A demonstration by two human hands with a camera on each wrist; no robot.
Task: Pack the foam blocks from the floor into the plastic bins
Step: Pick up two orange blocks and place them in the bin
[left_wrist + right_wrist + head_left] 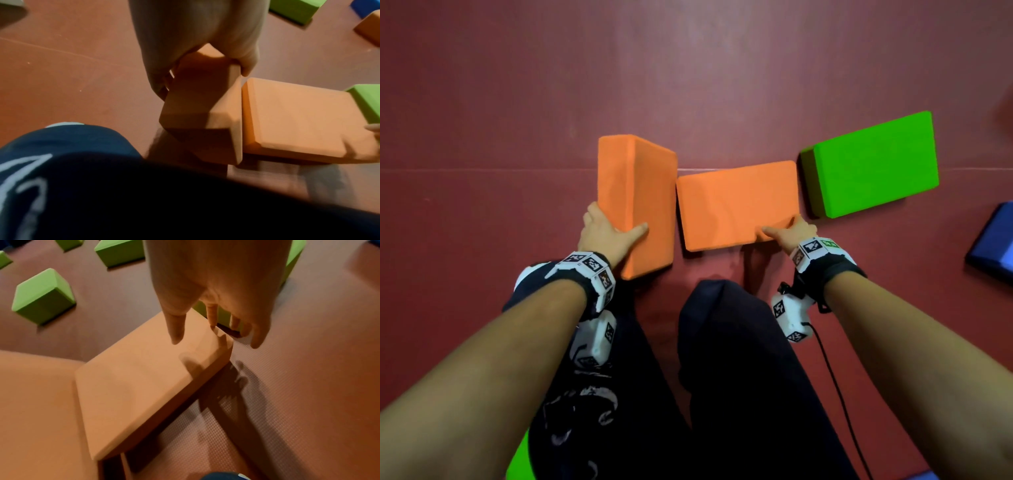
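Observation:
My left hand (616,222) grips an orange foam block (637,192) standing on its long edge, thumb on the right face and fingers on the left face; the left wrist view shows the same hold (203,81) on this block (195,110). A second orange block (736,205) lies flat right beside it. My right hand (782,228) is at its near right corner. In the right wrist view the thumb (174,335) hovers just over the top of that block (139,386) and the straight fingers (211,316) reach down its end. A green block (873,164) lies further right.
Dark red matting (688,68) covers the floor. A blue object (993,240) sits at the right edge and a green piece (518,459) by my left leg. More green blocks (43,295) lie scattered beyond. My dark-trousered legs (722,377) fill the foreground.

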